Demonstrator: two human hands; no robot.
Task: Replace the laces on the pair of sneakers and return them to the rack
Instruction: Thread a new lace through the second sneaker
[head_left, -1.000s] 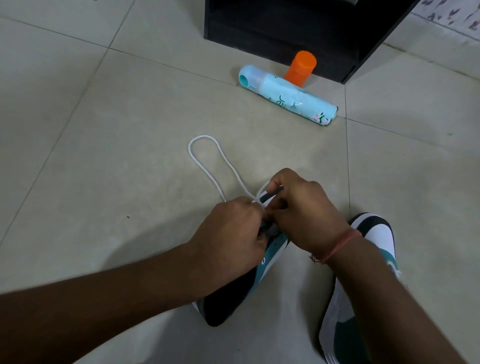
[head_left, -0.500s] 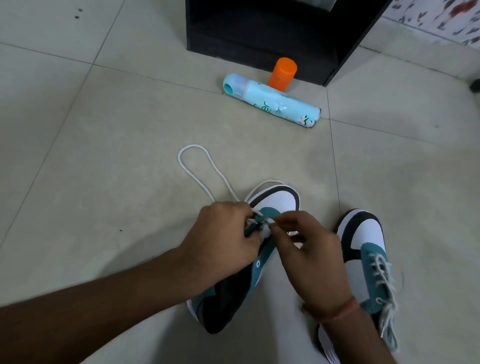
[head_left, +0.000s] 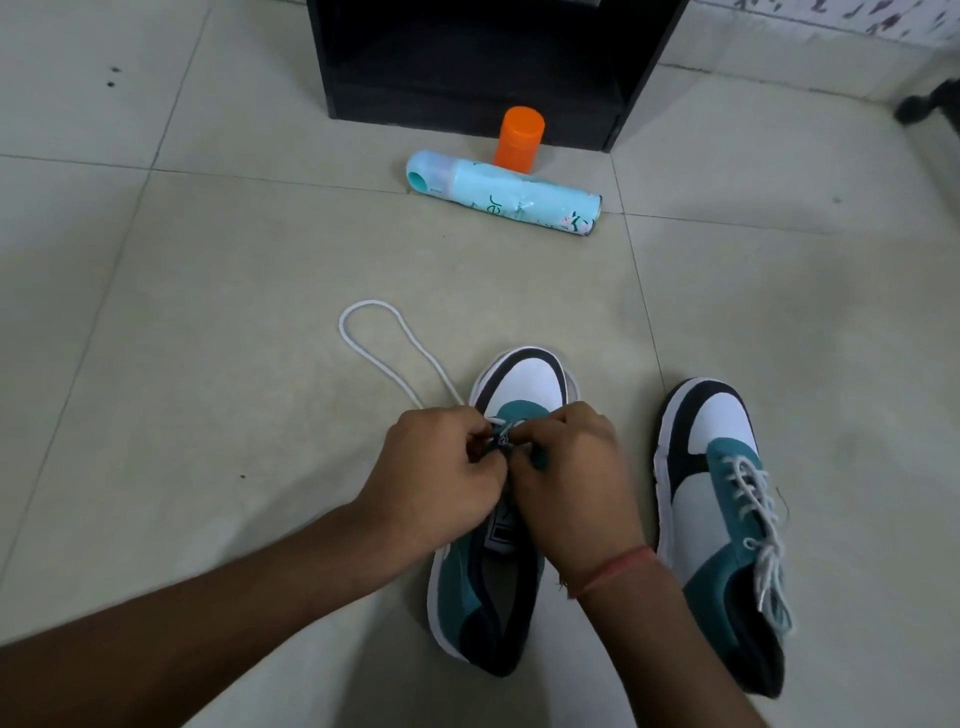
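Pinching the white lace (head_left: 387, 347) at the front eyelets, the left hand (head_left: 434, 480) and right hand (head_left: 569, 480) held the near sneaker (head_left: 524, 387) beneath them, probably for threading; the laced sneaker (head_left: 719, 499) waited right of both hands.

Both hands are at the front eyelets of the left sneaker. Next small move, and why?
Probably draw the white lace through the eyelet. Left hand and right hand both pinch it at the front of the left sneaker, and a long slack loop lies on the floor; the right sneaker is already laced.
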